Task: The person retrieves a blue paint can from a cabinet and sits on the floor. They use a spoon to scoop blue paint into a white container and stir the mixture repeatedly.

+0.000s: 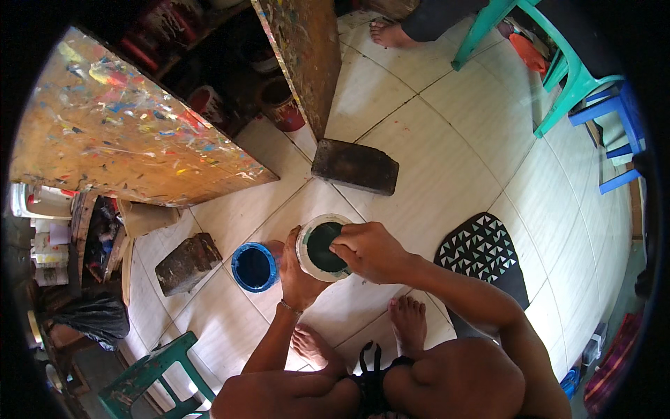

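Observation:
My left hand is wrapped round the side of a whitish round tub, held above the tiled floor between my knees and the blocks. Dark green paint fills part of it. Over the tub's right side, my right hand has its fingers closed together at the opening. Whatever those fingers hold, if anything, is hidden. Just left of my left hand stands a blue-rimmed can with dark blue inside, partly covered by that hand.
Dark blocks lie on the floor beyond and to the left. Paint-splattered wooden doors stand before paint cans. Right are a triangle-patterned black pad, green chair and blue stool. Another person's foot shows far off.

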The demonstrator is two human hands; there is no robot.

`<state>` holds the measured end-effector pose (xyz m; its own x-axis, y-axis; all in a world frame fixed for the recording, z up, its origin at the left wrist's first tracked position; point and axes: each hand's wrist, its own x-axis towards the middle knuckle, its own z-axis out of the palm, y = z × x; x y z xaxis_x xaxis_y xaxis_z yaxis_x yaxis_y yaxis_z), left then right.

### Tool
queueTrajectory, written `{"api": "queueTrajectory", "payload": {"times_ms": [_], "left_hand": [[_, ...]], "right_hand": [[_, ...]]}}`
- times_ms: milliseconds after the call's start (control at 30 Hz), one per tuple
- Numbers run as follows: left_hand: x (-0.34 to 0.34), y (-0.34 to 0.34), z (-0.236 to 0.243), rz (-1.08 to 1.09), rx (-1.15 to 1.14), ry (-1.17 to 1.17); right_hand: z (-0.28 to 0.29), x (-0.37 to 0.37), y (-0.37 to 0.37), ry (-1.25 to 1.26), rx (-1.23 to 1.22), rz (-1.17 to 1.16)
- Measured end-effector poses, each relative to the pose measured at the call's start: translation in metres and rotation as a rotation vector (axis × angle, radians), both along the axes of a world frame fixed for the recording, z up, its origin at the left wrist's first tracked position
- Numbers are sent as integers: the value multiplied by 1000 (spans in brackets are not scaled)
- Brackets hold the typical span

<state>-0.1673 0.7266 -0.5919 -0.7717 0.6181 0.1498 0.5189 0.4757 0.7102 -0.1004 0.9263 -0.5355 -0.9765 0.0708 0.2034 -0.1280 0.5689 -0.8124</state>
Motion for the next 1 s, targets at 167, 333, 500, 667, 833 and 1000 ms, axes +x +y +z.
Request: {"api": "queueTrajectory", "payload": {"times_ms": [167, 333, 500, 667, 833, 1000], "left_hand": [[-2, 1, -1, -9, -24, 50], [-1, 1, -2, -26, 33, -23], [0, 2, -1, -13, -16, 48], [0, 2, 1, -10, 1, -57], [1, 3, 0, 14, 66, -114], [1, 2, -1, -4, -2, -53]], "right_hand": [[0, -1, 1, -74, 70, 72], [0, 1, 1, -17, -7, 23], [-3, 1, 1, -12, -59, -46], [-5, 0, 1, -10, 34, -21], [-3, 0, 1, -24, -11, -20], [-2, 0, 3, -26, -115, -104]]}}
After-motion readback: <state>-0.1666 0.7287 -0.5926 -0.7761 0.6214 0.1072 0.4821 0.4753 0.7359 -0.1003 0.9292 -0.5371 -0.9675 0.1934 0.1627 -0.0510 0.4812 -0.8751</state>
